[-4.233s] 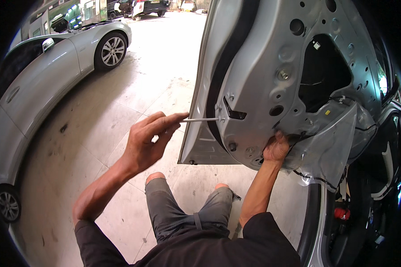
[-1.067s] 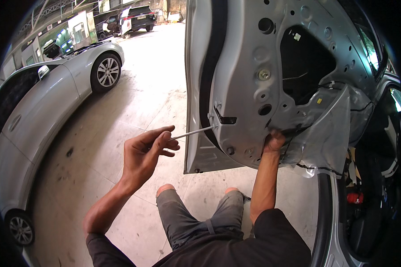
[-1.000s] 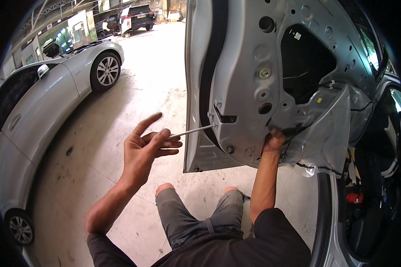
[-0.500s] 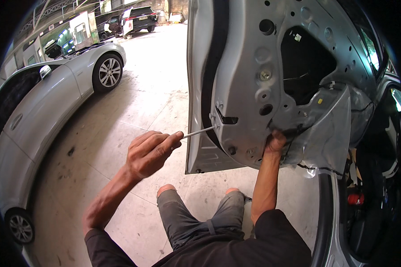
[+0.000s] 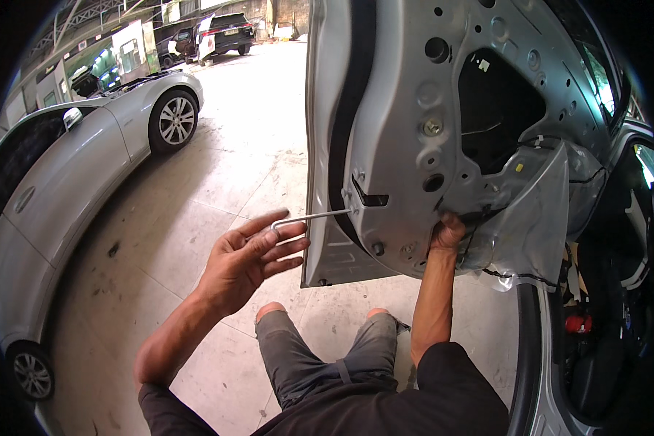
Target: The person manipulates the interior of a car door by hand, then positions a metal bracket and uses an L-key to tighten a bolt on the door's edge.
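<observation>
A silver L-shaped Allen key [image 5: 312,216] runs from a fastener on the edge of the grey car door [image 5: 407,145] to my left hand [image 5: 251,254]. My left fingers are spread, with the thumb against the key's bent end and the fingers not wrapped round it. The key's tip meets the door edge just below a black slot [image 5: 373,199]. My right hand [image 5: 449,231] reaches into the lower part of the door panel, beside the loose clear plastic sheet [image 5: 534,218]. Its fingers are hidden there, so whether they hold anything does not show.
The door's inner panel is bare metal with several holes and one large opening [image 5: 498,109]. To the right lies the car's sill and dark interior [image 5: 603,349], with a red object [image 5: 578,323] inside. A silver car [image 5: 87,167] stands at left; a dark car [image 5: 225,33] is farther back.
My left hand has gone from a closed grip on the key to spread fingers, baring its bent end. My right hand stays in the door.
</observation>
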`<state>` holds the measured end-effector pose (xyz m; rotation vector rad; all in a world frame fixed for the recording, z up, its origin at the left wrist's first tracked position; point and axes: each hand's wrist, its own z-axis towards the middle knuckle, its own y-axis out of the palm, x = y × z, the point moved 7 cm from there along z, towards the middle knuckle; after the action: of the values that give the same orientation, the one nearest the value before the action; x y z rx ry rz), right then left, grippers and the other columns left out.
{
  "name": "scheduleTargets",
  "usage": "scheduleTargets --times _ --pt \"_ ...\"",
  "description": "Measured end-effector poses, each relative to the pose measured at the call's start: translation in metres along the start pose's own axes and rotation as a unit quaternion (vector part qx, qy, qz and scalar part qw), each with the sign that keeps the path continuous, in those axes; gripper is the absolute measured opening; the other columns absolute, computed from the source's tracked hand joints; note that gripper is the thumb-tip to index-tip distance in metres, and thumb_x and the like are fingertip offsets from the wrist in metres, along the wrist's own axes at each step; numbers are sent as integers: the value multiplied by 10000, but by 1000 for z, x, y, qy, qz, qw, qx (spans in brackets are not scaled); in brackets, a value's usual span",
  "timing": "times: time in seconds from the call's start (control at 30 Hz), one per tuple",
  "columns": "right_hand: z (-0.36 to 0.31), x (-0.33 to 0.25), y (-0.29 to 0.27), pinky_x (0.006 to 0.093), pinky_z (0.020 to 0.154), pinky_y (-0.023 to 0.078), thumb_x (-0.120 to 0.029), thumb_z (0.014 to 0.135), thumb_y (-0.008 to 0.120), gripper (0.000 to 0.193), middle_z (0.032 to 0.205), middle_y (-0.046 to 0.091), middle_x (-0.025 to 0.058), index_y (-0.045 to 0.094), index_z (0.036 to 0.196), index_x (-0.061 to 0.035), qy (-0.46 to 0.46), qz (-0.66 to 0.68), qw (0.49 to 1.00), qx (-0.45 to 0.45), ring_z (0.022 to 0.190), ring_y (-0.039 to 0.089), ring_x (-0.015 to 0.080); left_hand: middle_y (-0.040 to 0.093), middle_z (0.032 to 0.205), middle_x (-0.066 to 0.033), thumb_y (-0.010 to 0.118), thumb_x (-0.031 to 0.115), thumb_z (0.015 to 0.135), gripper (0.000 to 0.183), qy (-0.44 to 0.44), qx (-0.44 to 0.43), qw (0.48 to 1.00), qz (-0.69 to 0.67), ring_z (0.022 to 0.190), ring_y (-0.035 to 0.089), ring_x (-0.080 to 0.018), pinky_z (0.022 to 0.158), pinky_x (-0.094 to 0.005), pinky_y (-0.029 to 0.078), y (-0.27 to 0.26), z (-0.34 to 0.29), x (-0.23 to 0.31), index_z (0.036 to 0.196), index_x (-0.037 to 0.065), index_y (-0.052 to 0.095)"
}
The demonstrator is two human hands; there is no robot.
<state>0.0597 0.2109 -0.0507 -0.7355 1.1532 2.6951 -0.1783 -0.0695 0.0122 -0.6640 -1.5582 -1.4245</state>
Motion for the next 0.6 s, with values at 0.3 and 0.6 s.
scheduleTargets --times 0.3,0.6 --pt "-1 3 -18 426 1057 422 -53 588 817 750 1247 622 45 570 1295 -64 -7 -1 999 40 1187 560 282 688 971 -106 688 65 846 366 590 -31 399 702 846 672 -238 704 -330 559 24 -15 37 1206 127 684" --pt "-5 -1 -8 406 1071 403 -60 569 814 767 1237 623 43 566 1295 -62 -6 -8 999 38 1171 562 286 693 923 -127 661 67 910 363 256 -20 809 528 809 697 -186 744 -299 592 -1 8 17 1266 15 615"
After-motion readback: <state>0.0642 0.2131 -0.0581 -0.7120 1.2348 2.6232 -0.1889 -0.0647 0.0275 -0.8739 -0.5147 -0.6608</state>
